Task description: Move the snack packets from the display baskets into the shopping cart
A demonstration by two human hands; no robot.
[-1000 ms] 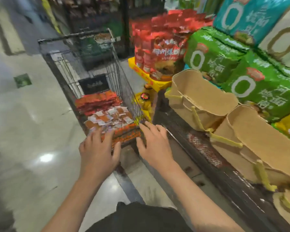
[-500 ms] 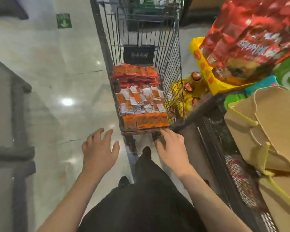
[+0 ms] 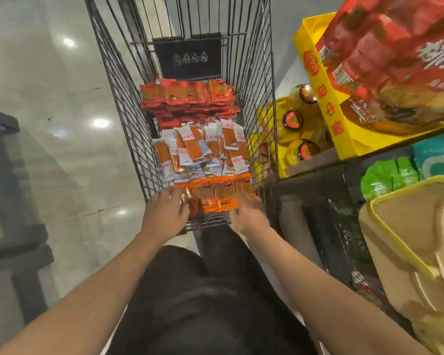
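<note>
Orange foil snack packets (image 3: 217,194): near end of black wire shopping cart (image 3: 118,80) | left hand (image 3: 166,213) and right hand (image 3: 249,213): at that row, grip blurred, cannot tell | tan fabric display baskets (image 3: 405,226): right shelf | risk: slim packets could slip through wire gaps.

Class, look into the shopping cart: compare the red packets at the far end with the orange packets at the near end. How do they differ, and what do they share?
The red packets are deep red; the orange packets are bright orange.
The red packets lie untouched below the cart's black sign; the orange packets lie at the near end, with the left hand and right hand on them.
Both lie flat in rows inside the shopping cart.
</note>
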